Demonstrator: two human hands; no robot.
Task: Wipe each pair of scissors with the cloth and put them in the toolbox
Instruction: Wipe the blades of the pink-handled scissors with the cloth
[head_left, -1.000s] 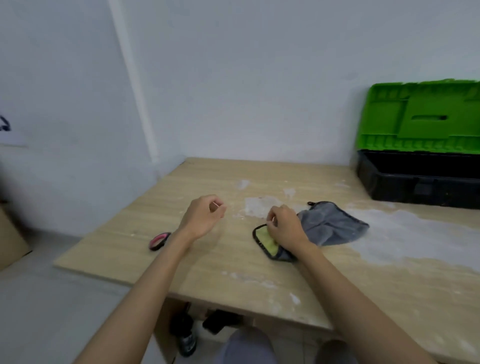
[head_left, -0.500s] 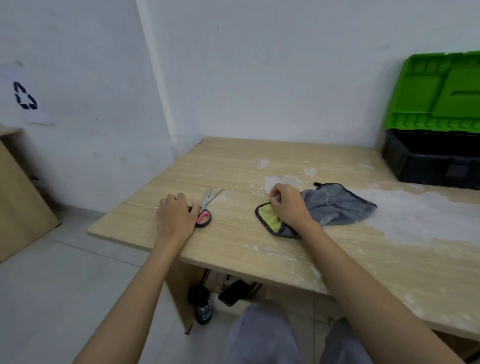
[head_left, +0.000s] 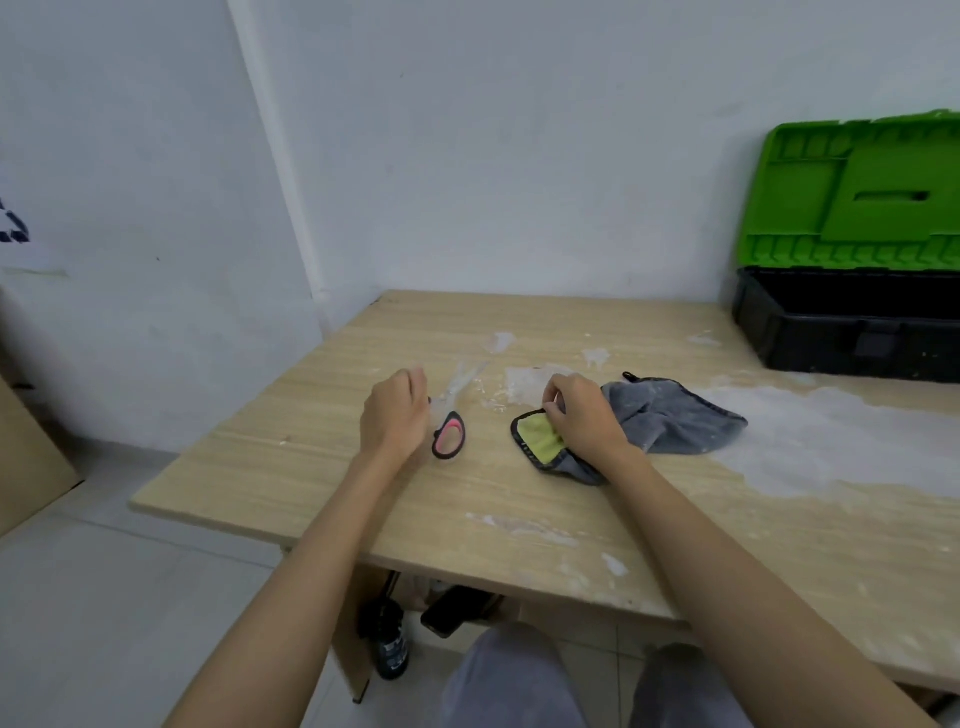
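Scissors (head_left: 452, 415) with pink and black handles lie on the counter (head_left: 519, 499) near its left edge, touching or just beside the left hand (head_left: 395, 415). That hand's fingers are loosely curled, and I cannot tell if it has hold of them. The right hand (head_left: 582, 415) pinches the grey and yellow cloth (head_left: 670, 421). The wiping has not begun, I think. Next, lift the scissors to the cloth. The open toolbox (head_left: 847, 332) waits at the far right corner.

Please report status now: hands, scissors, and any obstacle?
Left hand at scissors handle, grip unclear. Right hand holds cloth. Toolbox open, path clear.
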